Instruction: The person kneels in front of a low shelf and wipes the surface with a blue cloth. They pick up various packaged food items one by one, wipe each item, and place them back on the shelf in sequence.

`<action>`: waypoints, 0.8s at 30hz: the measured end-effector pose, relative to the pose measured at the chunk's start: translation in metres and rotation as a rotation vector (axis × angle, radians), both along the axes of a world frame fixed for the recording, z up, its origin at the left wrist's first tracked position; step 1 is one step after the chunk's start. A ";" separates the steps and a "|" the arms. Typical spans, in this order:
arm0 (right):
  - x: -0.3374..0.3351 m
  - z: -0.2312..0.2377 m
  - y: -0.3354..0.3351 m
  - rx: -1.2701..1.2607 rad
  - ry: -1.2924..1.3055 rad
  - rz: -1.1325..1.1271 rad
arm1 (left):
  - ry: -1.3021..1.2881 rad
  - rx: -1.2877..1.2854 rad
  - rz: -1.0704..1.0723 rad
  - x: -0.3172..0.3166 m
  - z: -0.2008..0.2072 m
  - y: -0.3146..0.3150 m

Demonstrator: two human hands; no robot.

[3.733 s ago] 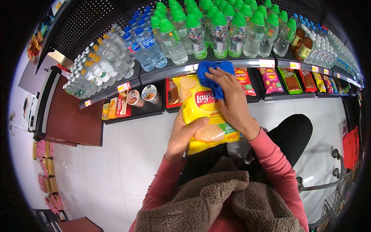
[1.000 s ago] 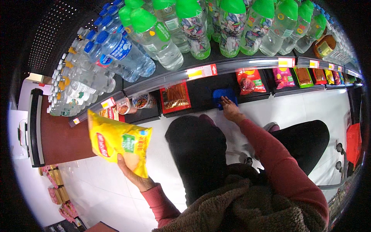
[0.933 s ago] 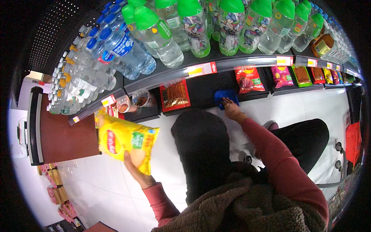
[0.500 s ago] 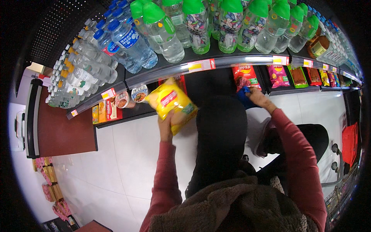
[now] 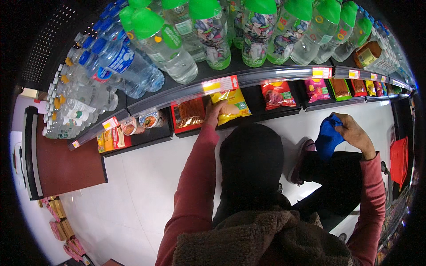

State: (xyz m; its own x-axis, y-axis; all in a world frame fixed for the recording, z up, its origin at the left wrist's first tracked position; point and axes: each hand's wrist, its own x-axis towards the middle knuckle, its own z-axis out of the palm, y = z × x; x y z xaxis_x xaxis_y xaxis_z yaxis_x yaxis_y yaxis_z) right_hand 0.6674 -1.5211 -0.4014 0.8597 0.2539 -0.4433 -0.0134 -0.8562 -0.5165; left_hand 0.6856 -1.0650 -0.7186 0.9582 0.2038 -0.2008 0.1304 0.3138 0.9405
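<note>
My left hand (image 5: 216,113) reaches onto the low shelf and grips a yellow snack bag (image 5: 240,106) by its left side. The bag stands there with its upper part under the shelf edge above. Just left of it is a red snack bag with a brown and gold front (image 5: 188,116). Another red snack bag (image 5: 278,94) stands farther right, with a dark gap between it and the yellow one. Over my right leg, away from the shelf, my right hand (image 5: 354,134) is closed on a crumpled blue cloth (image 5: 327,141) that hangs down.
Above, a shelf holds rows of green-capped bottles (image 5: 213,35) and blue-capped bottles (image 5: 128,62); price tags (image 5: 220,84) line its edge. Instant noodle cups (image 5: 151,119) stand at the low shelf's left. A purple snack bag (image 5: 317,90) is to the right. A red basket (image 5: 399,160) sits far right.
My left hand has carried the yellow bag up and right from in front of the shelf onto it. My right hand has drawn the blue cloth away from the shelf, right and toward me.
</note>
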 end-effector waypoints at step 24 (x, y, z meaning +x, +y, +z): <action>0.010 -0.005 0.022 0.063 -0.182 0.259 | 0.060 1.360 0.011 0.008 0.018 -0.060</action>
